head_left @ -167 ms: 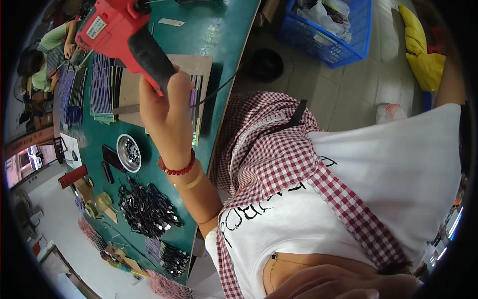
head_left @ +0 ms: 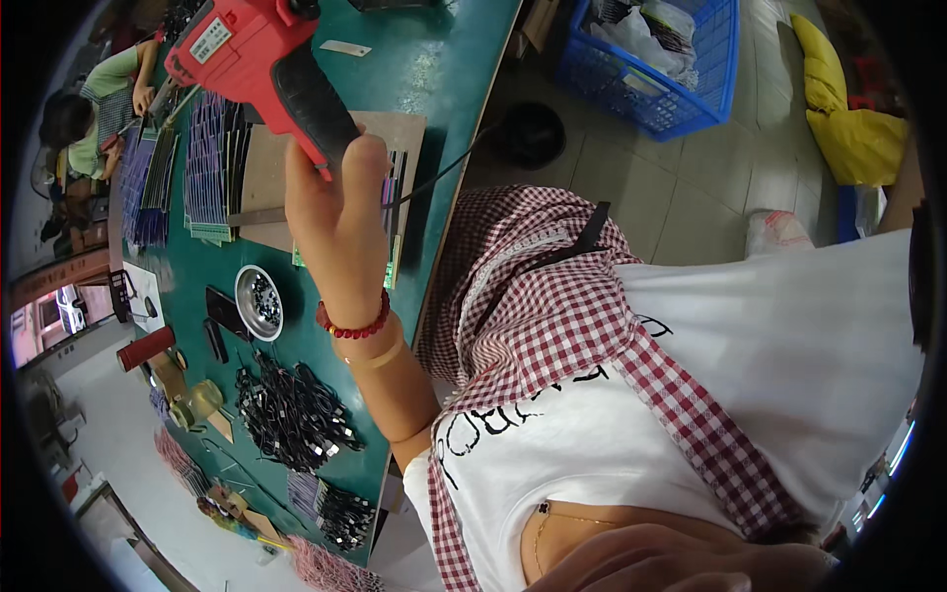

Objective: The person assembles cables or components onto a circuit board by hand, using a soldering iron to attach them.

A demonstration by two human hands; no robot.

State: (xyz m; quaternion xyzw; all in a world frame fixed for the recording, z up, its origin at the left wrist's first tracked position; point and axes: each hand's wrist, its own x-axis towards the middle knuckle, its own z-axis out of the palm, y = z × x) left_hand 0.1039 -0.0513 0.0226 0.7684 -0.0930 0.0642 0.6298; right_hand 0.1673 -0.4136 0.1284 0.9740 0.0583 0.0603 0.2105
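Around you, the green table (head_left: 414,84) is carrying a crowd of things: toward its far edge, where a co-worker (head_left: 94,104) is sitting, stacks of purple-striped strips (head_left: 205,163) are lying side by side, and next to them a sheet of brown cardboard (head_left: 272,173) is spreading toward the edge nearest you. A metal bowl (head_left: 244,318) is standing farther along, holding small dark and pale bits, with a dark phone (head_left: 229,314) lying just beside it. A tangle of black cables (head_left: 296,409) is lying nearer the table's end, close to your edge. Down on the floor beyond that edge, a black bucket (head_left: 533,136) and a blue basket (head_left: 683,113) are standing. A dark cord (head_left: 439,183) is crossing the table's near edge beside your wrist, and the cardboard and strips are lying below your reach. Your left hand (head_left: 340,222) is closing around the black handle of a red power tool (head_left: 247,59), which you are holding above the table; its red body is extending past your fingers toward the far side. Your right hand is staying out of sight, so you cannot tell its grip here.
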